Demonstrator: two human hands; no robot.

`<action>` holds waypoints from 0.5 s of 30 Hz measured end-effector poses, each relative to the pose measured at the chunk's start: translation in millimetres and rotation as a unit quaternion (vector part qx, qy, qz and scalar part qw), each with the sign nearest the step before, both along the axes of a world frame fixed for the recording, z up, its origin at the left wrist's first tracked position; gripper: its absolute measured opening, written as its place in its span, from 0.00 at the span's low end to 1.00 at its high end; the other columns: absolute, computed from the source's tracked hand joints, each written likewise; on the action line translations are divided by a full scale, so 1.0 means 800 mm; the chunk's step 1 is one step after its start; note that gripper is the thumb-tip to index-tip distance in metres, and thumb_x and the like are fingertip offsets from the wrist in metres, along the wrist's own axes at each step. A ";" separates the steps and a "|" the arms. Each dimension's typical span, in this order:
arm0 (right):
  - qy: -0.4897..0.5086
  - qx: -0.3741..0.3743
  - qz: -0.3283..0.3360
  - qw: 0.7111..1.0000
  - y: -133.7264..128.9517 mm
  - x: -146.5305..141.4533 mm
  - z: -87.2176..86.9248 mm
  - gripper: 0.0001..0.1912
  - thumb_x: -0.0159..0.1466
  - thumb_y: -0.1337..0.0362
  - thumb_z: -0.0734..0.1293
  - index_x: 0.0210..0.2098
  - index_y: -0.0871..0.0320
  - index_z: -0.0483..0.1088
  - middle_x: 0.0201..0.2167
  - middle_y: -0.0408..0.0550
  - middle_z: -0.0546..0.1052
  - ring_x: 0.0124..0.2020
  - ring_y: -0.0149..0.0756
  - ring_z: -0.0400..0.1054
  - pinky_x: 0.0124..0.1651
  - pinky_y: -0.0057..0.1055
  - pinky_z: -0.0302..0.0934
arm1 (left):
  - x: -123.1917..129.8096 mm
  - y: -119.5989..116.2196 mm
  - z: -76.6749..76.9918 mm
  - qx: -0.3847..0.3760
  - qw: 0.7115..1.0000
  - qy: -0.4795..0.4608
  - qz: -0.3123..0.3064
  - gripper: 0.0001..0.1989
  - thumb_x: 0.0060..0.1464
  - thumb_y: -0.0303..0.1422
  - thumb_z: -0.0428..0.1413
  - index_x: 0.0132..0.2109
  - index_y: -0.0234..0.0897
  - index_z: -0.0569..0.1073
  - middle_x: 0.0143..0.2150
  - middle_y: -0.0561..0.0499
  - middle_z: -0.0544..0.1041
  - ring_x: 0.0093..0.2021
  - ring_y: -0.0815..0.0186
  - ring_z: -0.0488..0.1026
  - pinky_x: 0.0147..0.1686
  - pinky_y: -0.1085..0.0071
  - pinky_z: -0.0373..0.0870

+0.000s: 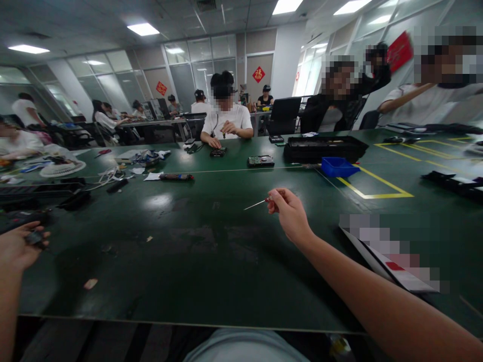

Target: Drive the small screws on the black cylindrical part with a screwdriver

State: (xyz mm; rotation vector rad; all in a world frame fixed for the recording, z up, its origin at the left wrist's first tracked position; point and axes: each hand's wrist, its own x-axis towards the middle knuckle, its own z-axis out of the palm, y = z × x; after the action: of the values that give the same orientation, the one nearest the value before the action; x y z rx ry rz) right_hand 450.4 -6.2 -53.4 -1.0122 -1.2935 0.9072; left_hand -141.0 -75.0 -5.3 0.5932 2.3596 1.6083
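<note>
My right hand [290, 215] is closed around the red handle of a thin screwdriver [255, 204], held above the green table [211, 281]. Its metal shaft points left, clear of any object. At the far left, my left hand [18, 246] has its fingers curled about a small dark part [34, 238]; what kind of part it is cannot be made out. Just beyond that hand lies a black object [22, 218], blurred and partly cut off by the frame edge.
Across the table a person [226, 118] handles a small dark device [218, 151]. Nearer are an opened hard drive [260, 161], a black tray [324, 149], a blue scoop-like bin [338, 167] and a dark cylindrical tool [176, 177]. White sheets [409, 276] lie at right.
</note>
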 end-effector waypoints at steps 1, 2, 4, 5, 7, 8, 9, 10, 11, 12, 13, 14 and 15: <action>0.000 -0.001 0.000 1.000 0.000 0.000 0.000 0.12 0.67 0.53 0.64 0.36 0.56 0.70 0.27 0.41 0.72 0.26 0.31 0.66 0.32 0.33 0.60 | -0.006 0.001 -0.002 0.017 0.999 -0.048 0.009 0.08 0.45 0.17 0.46 0.29 0.34 0.62 0.18 0.57 0.65 0.19 0.71 0.64 0.26 0.76 0.63; 0.001 -0.001 -0.001 1.000 0.000 0.000 0.000 0.12 0.67 0.53 0.64 0.36 0.56 0.70 0.26 0.41 0.72 0.26 0.31 0.66 0.32 0.33 0.60 | -0.013 0.002 -0.004 0.030 0.995 -0.089 0.021 0.09 0.46 0.17 0.46 0.28 0.34 0.63 0.19 0.57 0.65 0.19 0.72 0.64 0.25 0.77 0.63; 0.002 0.000 -0.001 1.000 0.000 0.000 0.000 0.12 0.67 0.53 0.65 0.36 0.56 0.70 0.26 0.41 0.72 0.26 0.31 0.66 0.32 0.33 0.60 | -0.024 0.003 -0.007 0.035 0.992 -0.117 0.041 0.09 0.48 0.17 0.46 0.27 0.34 0.64 0.19 0.57 0.66 0.20 0.71 0.65 0.25 0.76 0.63; 0.003 0.000 0.000 1.000 0.000 -0.001 0.001 0.12 0.67 0.53 0.65 0.36 0.56 0.70 0.26 0.41 0.72 0.26 0.31 0.66 0.32 0.33 0.60 | -0.028 0.004 -0.008 0.032 0.991 -0.118 0.044 0.09 0.50 0.18 0.46 0.27 0.35 0.65 0.19 0.57 0.67 0.20 0.71 0.65 0.25 0.75 0.64; 0.004 0.000 0.002 1.000 0.000 -0.001 0.002 0.12 0.67 0.53 0.65 0.36 0.56 0.70 0.26 0.41 0.72 0.26 0.31 0.66 0.32 0.33 0.60 | -0.032 0.004 -0.008 0.030 0.991 -0.120 0.041 0.09 0.52 0.20 0.47 0.27 0.35 0.66 0.19 0.57 0.67 0.20 0.70 0.66 0.24 0.75 0.65; 0.004 -0.002 0.002 1.000 -0.001 -0.001 0.003 0.12 0.67 0.53 0.65 0.36 0.56 0.70 0.26 0.41 0.72 0.26 0.31 0.66 0.32 0.33 0.60 | -0.033 0.004 -0.008 0.029 0.992 -0.120 0.039 0.09 0.52 0.21 0.47 0.27 0.36 0.66 0.19 0.57 0.67 0.20 0.70 0.65 0.24 0.75 0.65; 0.003 -0.003 0.004 1.000 -0.001 -0.002 0.004 0.12 0.67 0.53 0.64 0.36 0.56 0.70 0.26 0.41 0.72 0.26 0.32 0.65 0.32 0.33 0.60 | -0.032 0.004 -0.008 0.026 0.992 -0.117 0.040 0.09 0.51 0.21 0.48 0.27 0.36 0.66 0.19 0.57 0.67 0.20 0.70 0.65 0.23 0.75 0.65; 0.002 -0.004 0.003 1.000 -0.002 -0.002 0.004 0.12 0.66 0.53 0.64 0.35 0.56 0.70 0.26 0.41 0.72 0.26 0.32 0.65 0.32 0.33 0.60 | -0.030 0.004 -0.008 0.021 0.992 -0.114 0.043 0.09 0.50 0.20 0.48 0.27 0.36 0.66 0.19 0.58 0.66 0.19 0.71 0.65 0.22 0.75 0.64; 0.002 -0.005 0.001 1.000 -0.002 -0.002 0.004 0.12 0.66 0.54 0.64 0.35 0.56 0.70 0.26 0.41 0.72 0.26 0.32 0.65 0.32 0.33 0.60 | -0.028 0.004 -0.007 0.017 0.992 -0.112 0.048 0.08 0.48 0.20 0.49 0.26 0.36 0.65 0.19 0.58 0.66 0.19 0.71 0.64 0.22 0.75 0.64; 0.001 -0.004 -0.001 1.000 -0.001 -0.002 0.004 0.12 0.66 0.54 0.64 0.35 0.56 0.70 0.26 0.41 0.72 0.26 0.32 0.65 0.32 0.33 0.60 | -0.026 0.004 -0.007 0.014 0.992 -0.112 0.052 0.08 0.46 0.19 0.49 0.26 0.36 0.65 0.19 0.58 0.66 0.18 0.71 0.64 0.21 0.76 0.63; 0.001 -0.004 -0.003 1.000 -0.001 -0.002 0.003 0.12 0.66 0.54 0.64 0.35 0.56 0.70 0.26 0.41 0.72 0.26 0.31 0.65 0.32 0.33 0.60 | -0.024 0.004 -0.007 0.013 0.992 -0.112 0.053 0.08 0.44 0.18 0.49 0.26 0.36 0.65 0.19 0.58 0.65 0.18 0.71 0.64 0.21 0.76 0.63; 0.001 -0.002 -0.004 1.000 0.000 -0.002 0.002 0.12 0.66 0.54 0.64 0.35 0.56 0.70 0.26 0.41 0.72 0.26 0.31 0.65 0.32 0.33 0.60 | -0.022 0.004 -0.007 0.015 0.992 -0.112 0.055 0.09 0.42 0.18 0.48 0.26 0.36 0.65 0.19 0.58 0.65 0.18 0.71 0.63 0.20 0.76 0.63; 0.001 -0.001 -0.005 1.000 0.001 -0.002 0.001 0.12 0.66 0.54 0.64 0.35 0.56 0.70 0.26 0.41 0.72 0.26 0.31 0.65 0.32 0.33 0.59 | -0.021 0.004 -0.006 0.019 0.992 -0.113 0.053 0.09 0.41 0.18 0.48 0.27 0.36 0.65 0.19 0.58 0.65 0.18 0.71 0.63 0.20 0.77 0.63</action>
State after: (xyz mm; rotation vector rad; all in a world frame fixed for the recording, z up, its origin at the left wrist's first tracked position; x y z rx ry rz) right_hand 448.6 -5.5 -52.9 -1.0173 -1.2847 0.9028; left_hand -158.1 -71.6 -10.4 0.2779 2.2326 1.6698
